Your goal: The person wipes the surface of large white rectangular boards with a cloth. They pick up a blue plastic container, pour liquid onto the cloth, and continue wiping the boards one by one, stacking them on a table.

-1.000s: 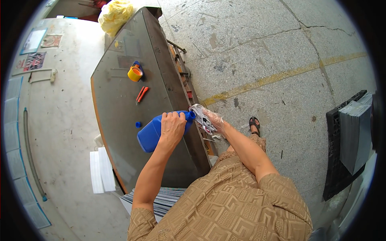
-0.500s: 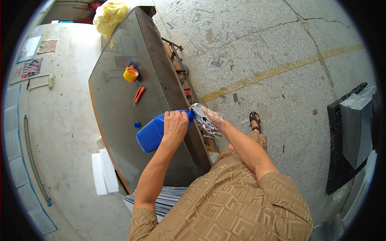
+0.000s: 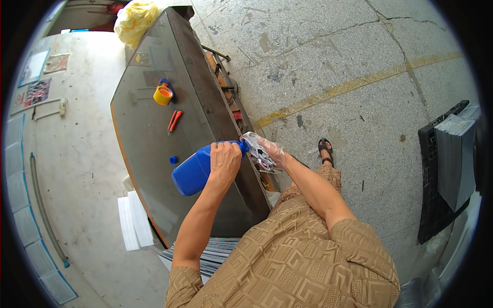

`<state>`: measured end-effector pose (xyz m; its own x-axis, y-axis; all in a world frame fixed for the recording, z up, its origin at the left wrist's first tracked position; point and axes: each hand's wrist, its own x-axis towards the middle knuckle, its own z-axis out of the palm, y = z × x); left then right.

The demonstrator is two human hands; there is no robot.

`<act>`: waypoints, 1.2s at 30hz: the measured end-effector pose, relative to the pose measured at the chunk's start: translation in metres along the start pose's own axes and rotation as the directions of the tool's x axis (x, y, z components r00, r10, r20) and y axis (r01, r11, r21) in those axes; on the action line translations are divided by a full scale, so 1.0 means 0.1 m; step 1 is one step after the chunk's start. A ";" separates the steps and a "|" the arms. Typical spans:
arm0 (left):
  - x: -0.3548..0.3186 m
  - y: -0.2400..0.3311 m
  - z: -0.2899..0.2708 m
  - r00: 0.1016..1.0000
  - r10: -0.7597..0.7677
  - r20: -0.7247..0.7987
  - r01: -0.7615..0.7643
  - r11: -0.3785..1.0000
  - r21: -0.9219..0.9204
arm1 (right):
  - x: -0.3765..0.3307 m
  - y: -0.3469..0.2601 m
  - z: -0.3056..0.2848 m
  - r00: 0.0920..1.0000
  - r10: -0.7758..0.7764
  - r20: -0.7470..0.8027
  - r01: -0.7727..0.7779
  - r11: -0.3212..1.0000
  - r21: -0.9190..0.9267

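My left hand (image 3: 225, 160) is closed around the neck end of a blue plastic jug (image 3: 192, 173), which lies tilted on its side with its uncapped mouth pointing right. Against that mouth sits a crumpled black-and-white cloth (image 3: 259, 151), gripped by my right hand (image 3: 276, 155), which wears a thin clear plastic glove. The contact between mouth and cloth is at the table's right edge; any liquid is too small to make out. A blue screw cap (image 3: 173, 160) lies on the table left of the jug.
On the dark glossy table (image 3: 154, 123) lie a red utility knife (image 3: 174, 121) and a yellow tape roll on a blue dispenser (image 3: 163, 95). A yellow plastic bag (image 3: 136, 23) stands beyond the far end. Stacked grey sheets (image 3: 457, 159) rest on a black pallet (image 3: 429, 185) at right.
The jug's mouth has tipped slightly, now meeting the cloth more closely. Both hands keep their grips. The whole view has shifted a little.
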<state>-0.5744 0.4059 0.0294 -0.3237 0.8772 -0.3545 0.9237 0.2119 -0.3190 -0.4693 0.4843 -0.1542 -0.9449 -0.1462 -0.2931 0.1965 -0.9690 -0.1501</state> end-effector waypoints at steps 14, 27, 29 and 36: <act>-0.39 -0.20 -0.29 0.990 -0.126 -0.065 0.119 0.987 -0.104 | 0.23 -0.04 0.21 0.995 0.015 0.097 -0.017 1.000 0.018; -0.45 -0.03 -0.39 0.990 -0.131 -0.057 0.123 0.985 -0.125 | 0.27 -0.06 0.47 0.999 -0.001 -0.040 0.007 0.989 0.146; -0.44 -0.01 -0.35 0.991 -0.118 -0.060 0.110 0.987 -0.120 | 0.26 -0.06 0.47 0.999 0.005 -0.049 0.005 0.983 0.186; -0.34 0.02 -0.36 0.994 -0.096 -0.041 0.092 0.990 -0.105 | 0.35 -0.03 0.17 0.993 -0.061 0.098 0.045 0.987 0.152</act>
<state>-0.5542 0.3919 0.0722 -0.4024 0.8698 -0.2856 0.9066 0.3353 -0.2561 -0.5072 0.4792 -0.1480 -0.9762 -0.1058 -0.1892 0.1113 -0.9936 -0.0182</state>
